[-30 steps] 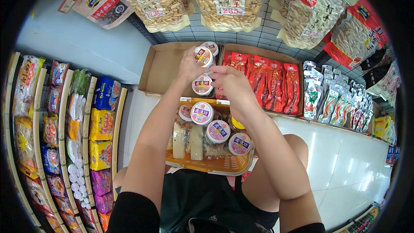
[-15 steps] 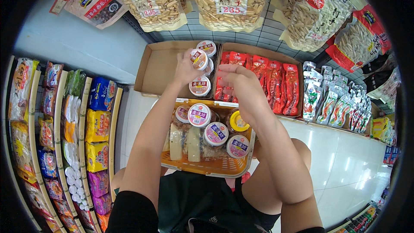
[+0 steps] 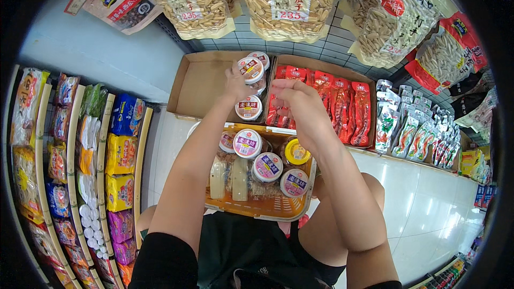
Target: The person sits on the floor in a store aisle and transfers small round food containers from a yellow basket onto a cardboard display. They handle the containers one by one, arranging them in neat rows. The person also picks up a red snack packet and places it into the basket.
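Here the step in hand looks like stocking: small tubs go from the orange basket (image 3: 257, 211) below the hands into the cardboard box (image 3: 206, 83) just beyond them. The left hand (image 3: 234, 84) is raised, fingers clamped on a tub (image 3: 251, 69) held over another tub (image 3: 249, 107) at the box's right end. The right hand (image 3: 300, 106) hovers beside it, loosely curled, holding nothing visible. Next, the held tub probably needs setting down squarely.

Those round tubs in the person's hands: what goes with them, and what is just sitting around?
With the work:
left hand holding a round tub
right hand
cardboard box
tub in the box
orange basket with more tubs

Just around:
red packets
hanging seed bags
snack shelves
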Available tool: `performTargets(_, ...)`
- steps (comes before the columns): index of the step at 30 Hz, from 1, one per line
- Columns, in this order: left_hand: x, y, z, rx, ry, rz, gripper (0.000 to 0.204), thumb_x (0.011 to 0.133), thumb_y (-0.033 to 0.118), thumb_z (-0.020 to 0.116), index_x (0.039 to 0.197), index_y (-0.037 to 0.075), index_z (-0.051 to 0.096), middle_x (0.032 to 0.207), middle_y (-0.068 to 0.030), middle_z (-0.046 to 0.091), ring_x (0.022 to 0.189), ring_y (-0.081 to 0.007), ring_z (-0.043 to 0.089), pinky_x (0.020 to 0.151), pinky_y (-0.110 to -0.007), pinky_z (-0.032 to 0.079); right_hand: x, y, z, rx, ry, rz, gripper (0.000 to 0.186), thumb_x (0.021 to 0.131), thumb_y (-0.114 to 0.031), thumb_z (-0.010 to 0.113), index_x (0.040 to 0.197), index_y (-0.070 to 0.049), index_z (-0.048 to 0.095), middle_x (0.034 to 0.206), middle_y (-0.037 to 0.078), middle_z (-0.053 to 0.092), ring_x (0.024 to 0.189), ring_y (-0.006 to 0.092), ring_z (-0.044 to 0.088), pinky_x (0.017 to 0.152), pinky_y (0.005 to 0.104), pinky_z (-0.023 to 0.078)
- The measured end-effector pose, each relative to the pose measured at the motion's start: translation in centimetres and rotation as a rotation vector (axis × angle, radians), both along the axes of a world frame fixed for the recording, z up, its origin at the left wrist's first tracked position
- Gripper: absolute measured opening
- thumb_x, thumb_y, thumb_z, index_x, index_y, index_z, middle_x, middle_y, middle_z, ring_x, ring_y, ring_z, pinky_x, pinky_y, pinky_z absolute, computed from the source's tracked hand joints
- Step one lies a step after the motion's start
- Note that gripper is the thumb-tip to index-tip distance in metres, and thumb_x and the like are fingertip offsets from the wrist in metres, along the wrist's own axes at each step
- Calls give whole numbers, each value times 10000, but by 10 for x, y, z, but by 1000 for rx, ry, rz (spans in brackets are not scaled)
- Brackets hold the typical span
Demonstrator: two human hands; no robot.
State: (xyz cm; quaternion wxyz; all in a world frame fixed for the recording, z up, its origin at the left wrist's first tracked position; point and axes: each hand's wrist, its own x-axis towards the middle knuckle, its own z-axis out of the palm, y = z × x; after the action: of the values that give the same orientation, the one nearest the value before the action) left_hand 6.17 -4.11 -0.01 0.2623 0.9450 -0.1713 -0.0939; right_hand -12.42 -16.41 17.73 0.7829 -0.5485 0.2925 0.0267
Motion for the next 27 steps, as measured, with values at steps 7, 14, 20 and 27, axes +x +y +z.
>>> performTargets(7, -65, 40, 34, -55, 86, -29, 1085, 674, 284, 821, 1462, -95, 178, 1458, -310, 319, 1355, -453, 314, 1132, -433, 295, -1, 0, -13, -8, -64, -42, 278, 902, -112, 536, 1148, 12, 580, 1036, 89, 616, 902, 156, 563, 710, 281, 435)
performTargets(14, -144, 108, 84, -4, 461, -209, 854, 726, 273, 770, 1391, -80, 366, 1363, -281, 463, 1265, -392, 466, 1076, -399, 379, -8, 11, -26, -62, -28, 53, 281, 880, -88, 541, 1135, 5, 612, 1003, 81, 640, 861, 152, 571, 686, 290, 451)
performTargets(20, -200, 121, 112, -197, 507, -248, 681, 854, 212, 691, 1401, -36, 371, 1267, -217, 569, 1116, -289, 607, 917, -373, 509, -27, 20, -51, -218, 84, 352, 250, 905, -123, 540, 1128, -36, 609, 1065, 72, 643, 900, 153, 607, 779, 294, 471)
performTargets(27, -213, 122, 112, -272, 350, -318, 500, 865, 160, 649, 1304, -29, 504, 1200, -199, 620, 1001, -279, 662, 856, -365, 531, -43, 30, -90, -516, 92, 566, 274, 879, -198, 620, 1093, -28, 646, 999, 67, 668, 852, 150, 618, 722, 292, 492)
